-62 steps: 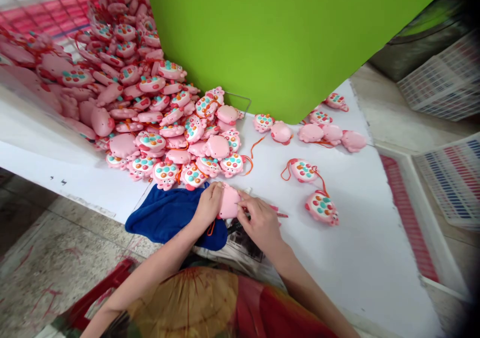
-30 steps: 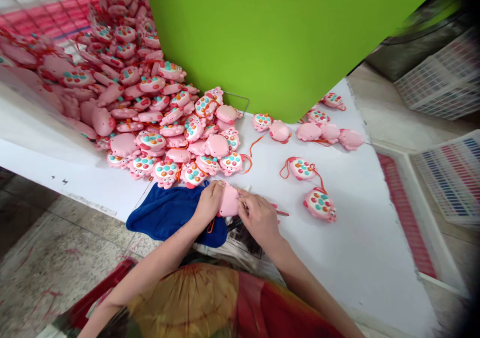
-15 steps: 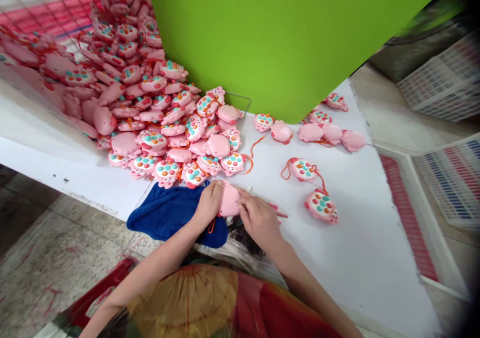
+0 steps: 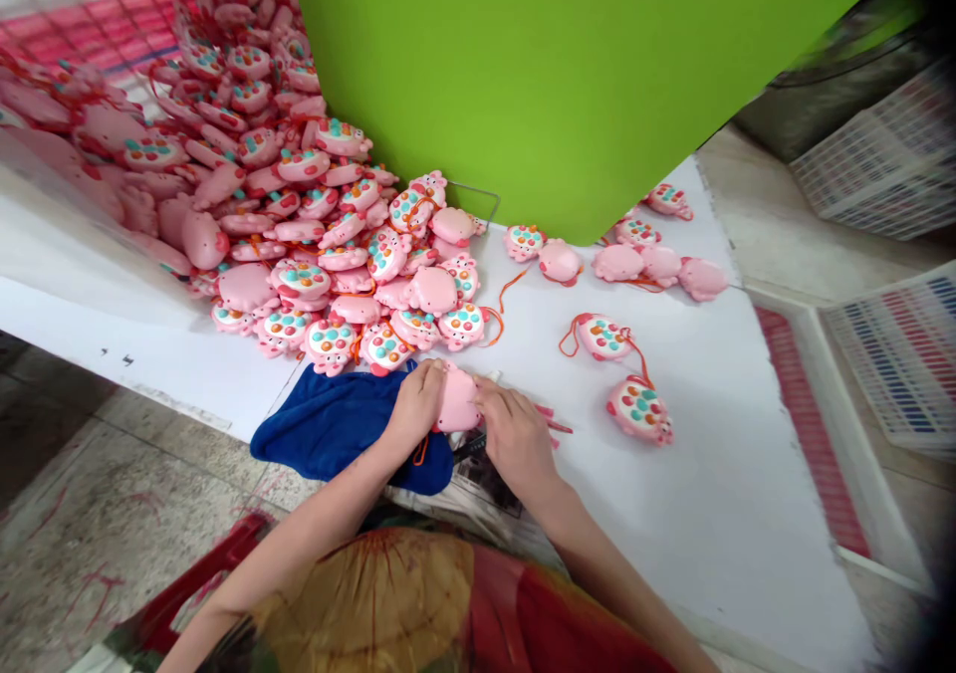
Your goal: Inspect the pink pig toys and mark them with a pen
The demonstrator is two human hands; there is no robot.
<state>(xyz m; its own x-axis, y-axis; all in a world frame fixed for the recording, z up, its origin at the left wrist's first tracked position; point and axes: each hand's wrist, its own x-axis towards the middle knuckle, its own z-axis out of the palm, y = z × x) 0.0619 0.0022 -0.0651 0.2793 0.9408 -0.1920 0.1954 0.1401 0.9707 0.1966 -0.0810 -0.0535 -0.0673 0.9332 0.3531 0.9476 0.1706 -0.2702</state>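
Note:
A smooth pink plastic animal toy (image 4: 458, 401) is between my hands, plain back upward, above a dark blue cloth (image 4: 321, 424). My left hand (image 4: 418, 404) grips its left side, thumb on top. My right hand (image 4: 515, 434) is closed in a pinch at the toy's right edge; anything in its fingertips is too small to make out. An orange cord (image 4: 422, 450) hangs below the toy. Under my right hand lies a black object (image 4: 469, 447), partly hidden. Thin reddish pieces (image 4: 557, 424) stick out beyond my right knuckles.
A big heap of similar toys (image 4: 299, 215), with coloured bumps and orange cords, spills from a white container (image 4: 90, 225) at left. Behind stands a tall green panel (image 4: 523, 86). Two corded toys (image 4: 640, 409) lie at right on the white tabletop (image 4: 694, 514). Plastic crates (image 4: 903, 354) stand beyond the edge.
My right hand has shifted very slightly at the toy's edge. My left hand keeps its hold, and the other toys stay as they were.

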